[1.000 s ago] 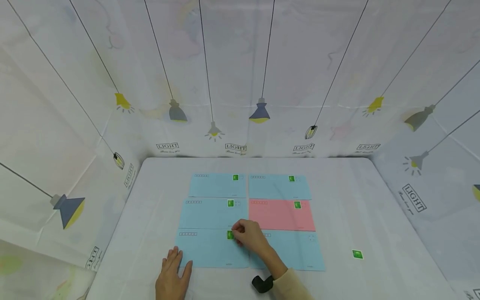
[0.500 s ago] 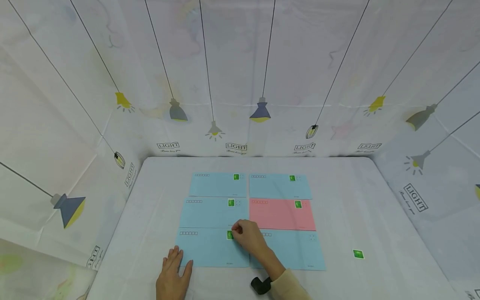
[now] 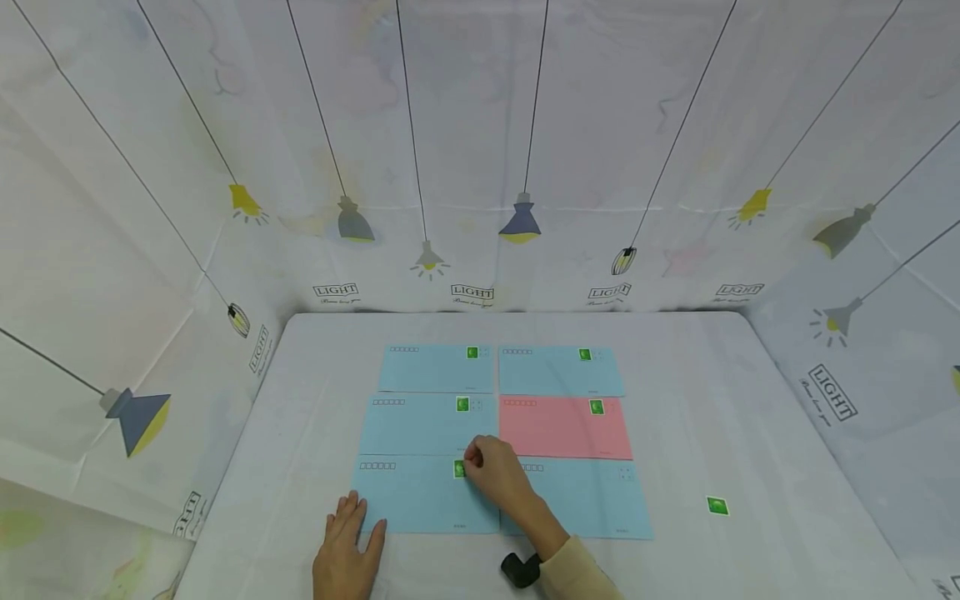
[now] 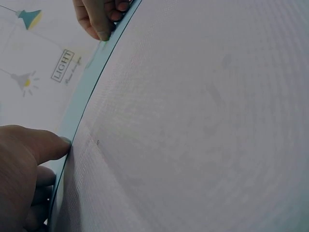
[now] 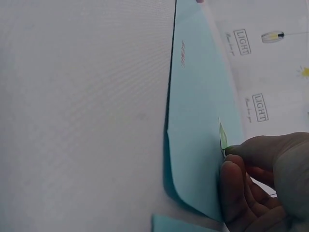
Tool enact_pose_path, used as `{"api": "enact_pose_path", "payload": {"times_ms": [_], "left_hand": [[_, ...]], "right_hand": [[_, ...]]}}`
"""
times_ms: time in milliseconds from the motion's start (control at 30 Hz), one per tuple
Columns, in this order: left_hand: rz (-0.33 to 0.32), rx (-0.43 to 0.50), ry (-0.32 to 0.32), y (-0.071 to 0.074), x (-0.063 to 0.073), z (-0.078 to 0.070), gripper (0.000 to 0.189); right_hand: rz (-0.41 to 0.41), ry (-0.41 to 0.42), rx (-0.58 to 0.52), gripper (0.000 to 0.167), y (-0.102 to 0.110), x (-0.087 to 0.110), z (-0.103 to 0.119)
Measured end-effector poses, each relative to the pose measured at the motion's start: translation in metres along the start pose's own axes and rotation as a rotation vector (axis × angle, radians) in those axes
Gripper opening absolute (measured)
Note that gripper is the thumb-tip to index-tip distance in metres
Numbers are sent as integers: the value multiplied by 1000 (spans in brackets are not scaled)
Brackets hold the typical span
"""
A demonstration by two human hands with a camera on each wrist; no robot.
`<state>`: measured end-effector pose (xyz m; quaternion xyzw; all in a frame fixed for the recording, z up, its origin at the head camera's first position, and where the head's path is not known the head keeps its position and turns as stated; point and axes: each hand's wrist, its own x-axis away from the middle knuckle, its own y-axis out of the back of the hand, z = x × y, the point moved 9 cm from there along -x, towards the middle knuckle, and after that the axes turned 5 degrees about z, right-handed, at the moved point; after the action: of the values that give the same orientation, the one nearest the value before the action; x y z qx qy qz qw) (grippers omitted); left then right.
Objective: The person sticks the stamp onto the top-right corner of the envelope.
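My right hand (image 3: 498, 475) pinches a small green stamp (image 3: 459, 469) at the upper right of the front-left blue envelope (image 3: 412, 504). In the right wrist view the stamp (image 5: 223, 137) stands tilted up from the paper, one edge between thumb and fingertip. My left hand (image 3: 347, 546) lies with its fingers extended at that envelope's lower left corner; thumb and fingers touch its edge in the left wrist view. The front-right blue envelope (image 3: 585, 508) bears no stamp in its visible corner, and my right forearm hides part of it.
Behind are more blue envelopes (image 3: 427, 371) and a pink envelope (image 3: 562, 437), each with a green stamp. One loose green stamp (image 3: 717, 506) lies on the white tabletop (image 3: 697, 417) to the right. A black object (image 3: 520, 571) sits beside my right wrist. Lamp-print cloth walls surround the table.
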<state>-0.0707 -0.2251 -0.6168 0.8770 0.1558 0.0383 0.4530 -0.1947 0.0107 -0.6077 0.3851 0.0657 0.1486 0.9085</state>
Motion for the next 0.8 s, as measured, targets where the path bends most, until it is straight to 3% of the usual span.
{"api": "enact_pose_path", "payload": {"times_ms": [500, 800], "left_hand": [[17, -3, 7, -2, -1, 2, 50], [35, 1, 15, -3, -2, 3, 50]], "right_hand": [[19, 13, 24, 7, 3, 3, 3], [37, -24, -3, 6, 14, 8, 0]]}}
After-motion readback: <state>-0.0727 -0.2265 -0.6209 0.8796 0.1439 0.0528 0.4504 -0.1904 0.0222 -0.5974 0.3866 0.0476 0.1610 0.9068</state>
